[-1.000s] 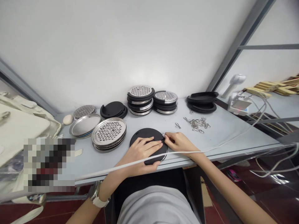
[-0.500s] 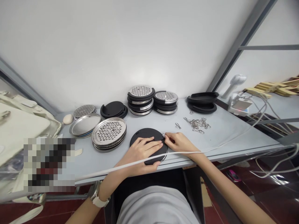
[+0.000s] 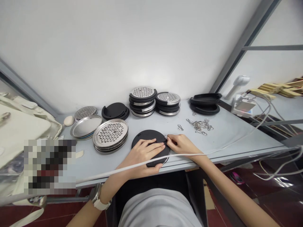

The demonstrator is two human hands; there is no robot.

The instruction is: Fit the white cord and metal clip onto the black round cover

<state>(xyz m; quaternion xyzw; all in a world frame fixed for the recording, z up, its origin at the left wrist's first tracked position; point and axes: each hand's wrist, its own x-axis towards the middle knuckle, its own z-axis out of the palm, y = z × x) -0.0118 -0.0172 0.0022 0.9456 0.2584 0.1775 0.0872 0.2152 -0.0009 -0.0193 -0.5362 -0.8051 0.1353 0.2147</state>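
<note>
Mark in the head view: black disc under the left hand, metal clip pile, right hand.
Black disc (image 3: 148, 134): head view, far part of its top face.
Metal clip pile (image 3: 200, 125): head view, near the middle of the heap.
Right hand (image 3: 181, 144): head view, back of the hand.

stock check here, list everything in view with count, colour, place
Black disc: 1, black, front centre
Clips: several, silver, right
Grater stack: 1, silver, left
Plain stack: 1, silver, left
Perforated disc: 1 visible, silver, back left
Black pieces: several, black, back left
Mixed stacks: 2, black-silver, back centre
Trays: 2, black, back right
Oval object: 1, cream, left
Bags: uncounted, cream, left edge
Cables: several, white, front, right
Adapter: 1, white, right
Device: 1, white, right
Flat pieces: many, yellowish, far right
Table: 1, grey, middle
Watch: 1, white, left wrist
Left hand: 1, bare, on black disc
Right hand: 1, bare, at disc's edge
</note>
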